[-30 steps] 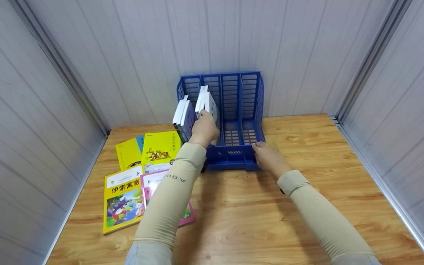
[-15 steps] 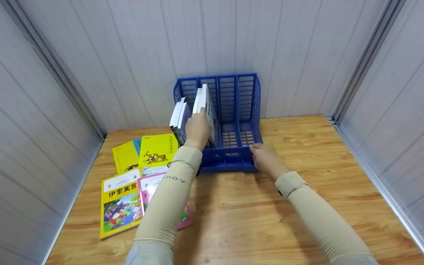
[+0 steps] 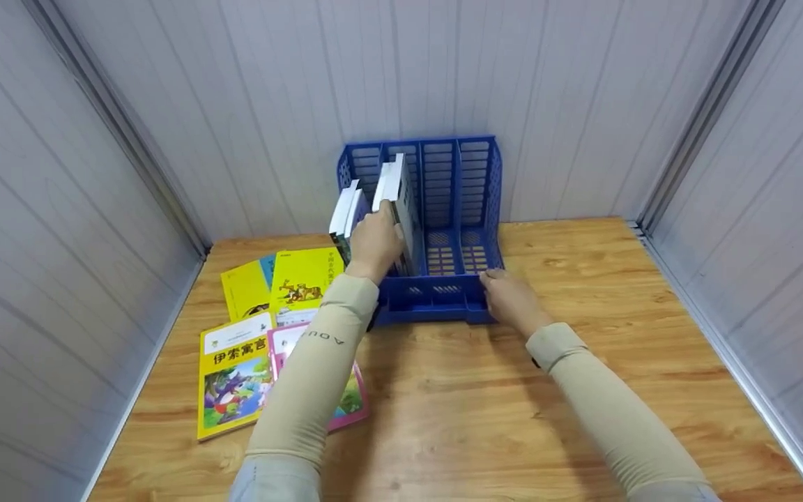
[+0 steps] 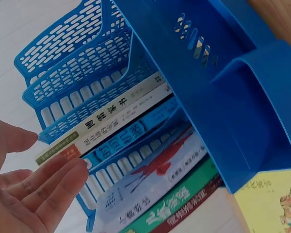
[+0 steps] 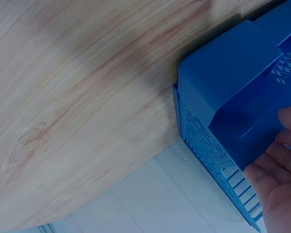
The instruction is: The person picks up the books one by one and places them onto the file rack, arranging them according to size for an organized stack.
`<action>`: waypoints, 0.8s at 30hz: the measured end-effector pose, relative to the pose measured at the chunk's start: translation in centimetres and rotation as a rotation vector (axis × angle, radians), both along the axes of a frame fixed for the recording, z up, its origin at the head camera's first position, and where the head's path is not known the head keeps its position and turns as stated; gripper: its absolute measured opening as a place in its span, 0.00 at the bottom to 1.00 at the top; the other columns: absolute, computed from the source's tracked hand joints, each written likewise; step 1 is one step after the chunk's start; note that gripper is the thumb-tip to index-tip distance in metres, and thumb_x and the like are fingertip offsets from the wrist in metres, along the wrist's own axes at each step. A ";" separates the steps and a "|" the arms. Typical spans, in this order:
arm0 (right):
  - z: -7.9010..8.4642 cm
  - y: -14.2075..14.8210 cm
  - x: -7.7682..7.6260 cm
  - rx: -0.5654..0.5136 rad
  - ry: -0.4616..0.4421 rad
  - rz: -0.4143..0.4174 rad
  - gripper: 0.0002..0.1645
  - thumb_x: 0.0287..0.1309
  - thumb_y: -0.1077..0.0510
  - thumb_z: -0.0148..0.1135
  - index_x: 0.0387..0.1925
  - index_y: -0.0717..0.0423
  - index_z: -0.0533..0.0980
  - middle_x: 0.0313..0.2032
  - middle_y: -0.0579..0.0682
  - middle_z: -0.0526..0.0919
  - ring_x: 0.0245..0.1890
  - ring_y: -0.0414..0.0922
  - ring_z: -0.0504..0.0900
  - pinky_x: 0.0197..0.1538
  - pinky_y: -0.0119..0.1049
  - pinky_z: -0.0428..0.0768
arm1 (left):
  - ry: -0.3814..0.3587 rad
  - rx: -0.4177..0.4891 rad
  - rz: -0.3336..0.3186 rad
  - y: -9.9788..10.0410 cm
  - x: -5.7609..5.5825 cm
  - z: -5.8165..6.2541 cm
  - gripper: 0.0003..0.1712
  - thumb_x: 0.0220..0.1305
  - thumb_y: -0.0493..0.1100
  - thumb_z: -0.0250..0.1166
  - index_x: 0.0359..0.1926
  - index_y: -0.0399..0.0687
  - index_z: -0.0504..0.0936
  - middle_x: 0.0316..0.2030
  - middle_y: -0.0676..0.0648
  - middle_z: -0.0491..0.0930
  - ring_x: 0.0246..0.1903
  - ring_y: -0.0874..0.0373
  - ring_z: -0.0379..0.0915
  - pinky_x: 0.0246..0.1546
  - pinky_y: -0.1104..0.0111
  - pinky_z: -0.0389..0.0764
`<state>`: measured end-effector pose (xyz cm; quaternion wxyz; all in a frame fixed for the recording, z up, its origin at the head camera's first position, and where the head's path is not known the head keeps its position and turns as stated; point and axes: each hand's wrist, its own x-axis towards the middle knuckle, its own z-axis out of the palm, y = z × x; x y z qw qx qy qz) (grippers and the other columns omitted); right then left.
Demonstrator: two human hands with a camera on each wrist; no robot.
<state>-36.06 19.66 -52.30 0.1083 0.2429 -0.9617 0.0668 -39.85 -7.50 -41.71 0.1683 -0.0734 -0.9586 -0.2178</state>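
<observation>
Books (image 3: 391, 185) stand upright at frame centre, touched by the left hand (image 3: 376, 244), fingers extended; the right hand (image 3: 513, 300) grips the rack (image 3: 431, 294).

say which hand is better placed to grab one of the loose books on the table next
Probably the left hand: the loose books lie on that side. The right hand is farther from them, beyond the left forearm, and grips the front corner of the blue rack.
</observation>
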 end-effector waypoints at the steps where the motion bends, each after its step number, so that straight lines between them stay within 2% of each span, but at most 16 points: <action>1: 0.1 0.0 0.0 -0.001 -0.013 -0.006 0.24 0.73 0.65 0.63 0.66 0.74 0.78 0.62 0.71 0.85 0.64 0.65 0.84 0.69 0.57 0.82 | 0.003 -0.001 -0.004 -0.2 0.2 0.1 0.19 0.79 0.39 0.61 0.65 0.34 0.77 0.39 0.32 0.90 0.38 0.35 0.90 0.38 0.44 0.89; 6: 0.3 -0.1 0.0 -0.021 -0.074 -0.022 0.25 0.75 0.66 0.61 0.68 0.72 0.77 0.64 0.71 0.83 0.66 0.66 0.83 0.70 0.58 0.81 | 0.017 0.000 -0.001 -1.6 1.1 0.4 0.16 0.80 0.41 0.61 0.58 0.32 0.79 0.38 0.32 0.89 0.35 0.36 0.89 0.36 0.45 0.89; 12: 0.8 0.0 -0.2 -0.037 -0.089 -0.025 0.22 0.73 0.68 0.58 0.64 0.70 0.81 0.62 0.68 0.86 0.62 0.65 0.86 0.65 0.57 0.84 | 0.020 -0.019 0.036 -3.9 1.9 0.5 0.15 0.78 0.43 0.61 0.53 0.33 0.80 0.44 0.30 0.89 0.43 0.31 0.89 0.43 0.40 0.88; 18: 0.7 0.1 -0.1 -0.038 0.000 -0.015 0.15 0.69 0.69 0.59 0.52 0.67 0.86 0.49 0.64 0.91 0.46 0.65 0.91 0.47 0.59 0.89 | 0.004 0.025 0.041 -6.1 2.9 -0.5 0.16 0.77 0.42 0.62 0.53 0.32 0.82 0.45 0.30 0.89 0.41 0.33 0.90 0.39 0.43 0.89; 24: 0.7 -0.2 -0.3 -0.043 -0.024 -0.018 0.17 0.70 0.70 0.58 0.55 0.67 0.85 0.53 0.65 0.91 0.51 0.65 0.90 0.53 0.58 0.89 | -0.022 0.050 0.055 -8.6 4.0 -1.8 0.14 0.78 0.42 0.61 0.51 0.32 0.82 0.43 0.30 0.90 0.38 0.36 0.90 0.36 0.45 0.87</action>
